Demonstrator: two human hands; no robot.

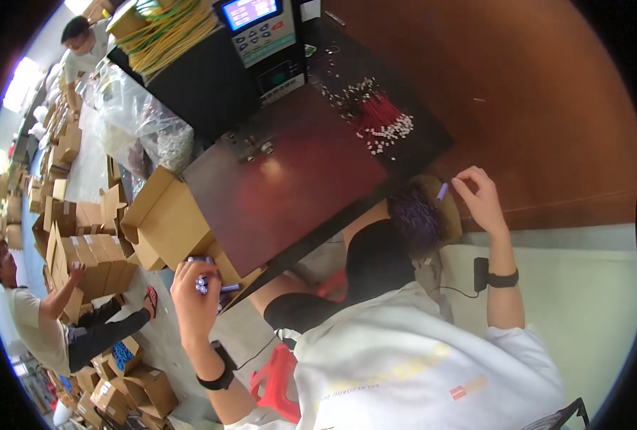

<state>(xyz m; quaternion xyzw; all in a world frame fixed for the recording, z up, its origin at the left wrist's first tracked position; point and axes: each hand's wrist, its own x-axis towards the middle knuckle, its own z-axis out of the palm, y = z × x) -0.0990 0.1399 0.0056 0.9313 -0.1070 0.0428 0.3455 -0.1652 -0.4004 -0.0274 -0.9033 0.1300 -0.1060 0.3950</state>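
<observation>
At the left, my left hand (194,297) is closed around several small purple cylinders (202,284) that look like battery cells, over the edge of an open cardboard box (166,223). To the right, my right hand (482,201) has its thumb and forefinger together at the end of another purple cylinder (442,191). Below that cylinder is a container (448,218) holding many thin, dark purple pieces, too blurred to tell apart. Between my hands stretches the dark reddish work surface (283,193). Small metal parts (260,149) sit at its far side.
A machine with a lit screen (250,13) stands at the back, beside a coil of yellow-green wire (164,36). Bundled red wires with white connectors (383,118) lie at the far right. A red stool (275,383) is below. Two people work among boxes at left.
</observation>
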